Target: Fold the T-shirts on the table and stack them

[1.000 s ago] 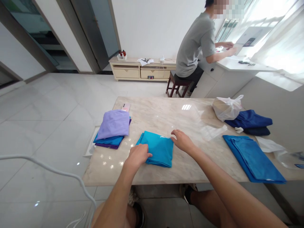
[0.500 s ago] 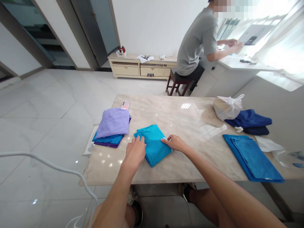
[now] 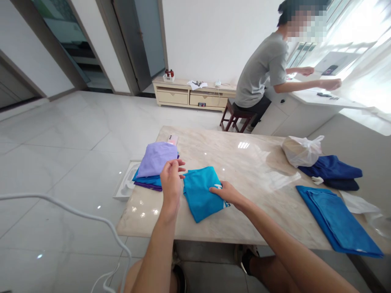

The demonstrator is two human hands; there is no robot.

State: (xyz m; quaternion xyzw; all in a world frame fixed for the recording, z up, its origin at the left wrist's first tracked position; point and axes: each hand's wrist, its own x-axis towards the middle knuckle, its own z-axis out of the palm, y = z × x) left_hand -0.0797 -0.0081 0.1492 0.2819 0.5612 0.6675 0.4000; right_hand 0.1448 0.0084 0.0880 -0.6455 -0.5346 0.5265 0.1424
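A folded turquoise cloth [image 3: 203, 195] with white print at its right edge lies on the marble-patterned table. My right hand [image 3: 228, 193] grips that right edge, thumb on top and fingers underneath. Just off the cloth's left side, my left hand [image 3: 171, 179] is raised with its fingers apart and slightly bent, holding nothing. Behind it sits a stack of folded cloths, a lilac cloth [image 3: 157, 158] on top of a blue cloth [image 3: 148, 181] and a dark purple one [image 3: 152, 187]. My left hand partly covers this stack.
On the table's right are a folded blue cloth [image 3: 339, 219], a dark blue cloth [image 3: 332, 169] and a white plastic bag [image 3: 302, 150]. A phone [image 3: 172, 139] lies behind the stack; a white box [image 3: 119, 188] is left. A person [image 3: 259, 69] sits beyond the table.
My left hand has lifted off the turquoise cloth and moved to its left. My right hand stays at the cloth's right edge. The seated person's hands have moved apart. The view has shifted.
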